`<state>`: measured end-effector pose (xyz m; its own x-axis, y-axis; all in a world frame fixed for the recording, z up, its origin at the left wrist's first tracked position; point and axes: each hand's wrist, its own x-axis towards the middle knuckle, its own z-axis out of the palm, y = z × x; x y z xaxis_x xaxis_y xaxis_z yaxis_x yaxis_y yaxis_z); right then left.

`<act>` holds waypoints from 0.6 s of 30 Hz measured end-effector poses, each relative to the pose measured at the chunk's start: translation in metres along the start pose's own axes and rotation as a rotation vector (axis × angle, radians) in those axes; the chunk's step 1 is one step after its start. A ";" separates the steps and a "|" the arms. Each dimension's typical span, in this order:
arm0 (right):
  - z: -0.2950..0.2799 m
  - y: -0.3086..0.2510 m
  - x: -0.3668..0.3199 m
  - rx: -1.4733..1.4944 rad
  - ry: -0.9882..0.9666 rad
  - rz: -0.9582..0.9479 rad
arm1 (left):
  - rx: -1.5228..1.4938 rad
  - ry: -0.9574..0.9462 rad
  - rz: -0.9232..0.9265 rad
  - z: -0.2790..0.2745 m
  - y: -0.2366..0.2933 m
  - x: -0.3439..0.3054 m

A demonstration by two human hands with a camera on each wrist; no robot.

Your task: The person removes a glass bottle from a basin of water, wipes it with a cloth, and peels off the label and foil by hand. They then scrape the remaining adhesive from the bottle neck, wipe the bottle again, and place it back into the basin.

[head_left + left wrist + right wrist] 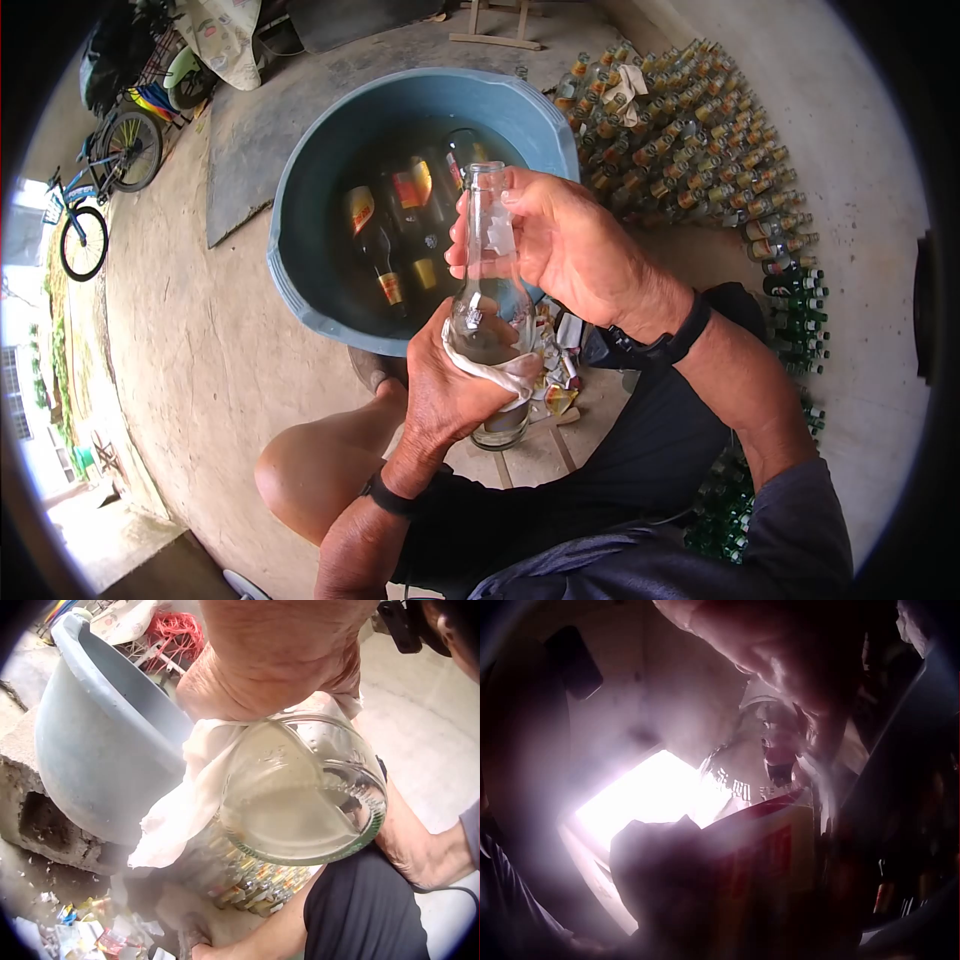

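Holding one clear glass bottle (pixel 488 300) upright in both hands, in front of the near rim of a blue plastic tub (pixel 300 230) and above the concrete floor (pixel 200 350). The left wrist view shows its base (pixel 304 802) hanging free, with a little cloudy water inside.

Left hand (pixel 445 385): fingers wrapped round the lower body, with a white cloth (pixel 495 372) pressed between palm and glass. A tail of the cloth (pixel 187 802) hangs loose.
Right hand (pixel 570 245): fingers and thumb curled round the neck and shoulder, where a pale scrap of label residue (pixel 497 235) shows. The right wrist view is too dark and backlit to add anything.

Judgement: the step in hand looks like wiping the bottle down after a soak. The lower body is being rubbed while the neck is steadied. The next move would call for a firm hold at the neck while the cloth travels up to the residue. Wet glass is likely to be slippery.

Surroundings: dark labelled bottles (pixel 385 250) lie in water inside the tub. Peeled label scraps (pixel 558 385) litter the floor just below the hands. Rows of small amber bottles (pixel 690 140) lie packed on the floor beyond the tub's right rim, with green bottles (pixel 800 320) nearer. A bicycle (pixel 100 190) stands at the far left, by open daylight.
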<state>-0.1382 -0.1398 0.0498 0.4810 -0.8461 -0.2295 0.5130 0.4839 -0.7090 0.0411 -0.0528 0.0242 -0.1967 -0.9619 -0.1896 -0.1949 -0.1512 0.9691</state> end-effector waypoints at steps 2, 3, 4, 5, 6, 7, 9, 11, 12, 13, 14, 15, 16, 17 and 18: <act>0.000 0.002 0.000 -0.015 -0.014 -0.024 | 0.006 -0.001 0.000 0.000 0.000 0.000; 0.000 0.003 0.000 -0.022 -0.021 -0.036 | -0.001 -0.006 -0.006 -0.001 0.000 0.001; -0.001 0.004 0.000 -0.021 -0.023 -0.037 | -0.007 -0.011 -0.012 -0.001 0.000 0.001; -0.001 0.005 0.000 -0.021 -0.025 -0.039 | -0.012 -0.010 -0.015 -0.001 0.000 0.001; -0.002 0.005 0.000 -0.020 -0.027 -0.040 | -0.017 -0.008 -0.017 -0.001 -0.001 0.000; -0.003 0.005 0.000 -0.002 -0.034 -0.036 | -0.021 -0.007 -0.019 -0.001 -0.001 0.000; -0.004 0.006 0.000 0.036 -0.048 -0.028 | -0.014 -0.012 -0.014 -0.002 0.001 -0.001; -0.006 0.005 0.000 0.098 -0.041 0.002 | -0.008 -0.019 -0.008 -0.001 0.002 -0.001; -0.007 0.005 0.000 0.128 -0.038 0.018 | -0.006 -0.023 -0.005 -0.001 0.001 0.000; -0.007 0.004 0.000 0.112 -0.028 0.015 | -0.004 -0.026 -0.001 -0.001 0.001 0.000; -0.005 0.004 0.000 0.097 -0.018 0.012 | -0.002 -0.027 0.002 0.000 0.000 0.000; -0.004 0.003 0.000 0.081 -0.008 0.007 | 0.000 -0.028 0.006 0.000 -0.001 0.000; -0.002 0.003 -0.001 0.065 -0.010 -0.003 | 0.002 -0.029 0.009 0.000 -0.001 0.000; 0.000 0.002 -0.002 0.049 -0.012 -0.012 | 0.001 -0.032 0.014 -0.001 -0.001 0.000; 0.001 0.001 -0.002 0.033 -0.014 -0.022 | -0.001 -0.036 0.018 -0.001 0.000 0.000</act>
<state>-0.1377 -0.1369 0.0503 0.4789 -0.8537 -0.2047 0.5470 0.4725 -0.6910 0.0424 -0.0532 0.0239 -0.2350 -0.9557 -0.1774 -0.1900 -0.1339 0.9726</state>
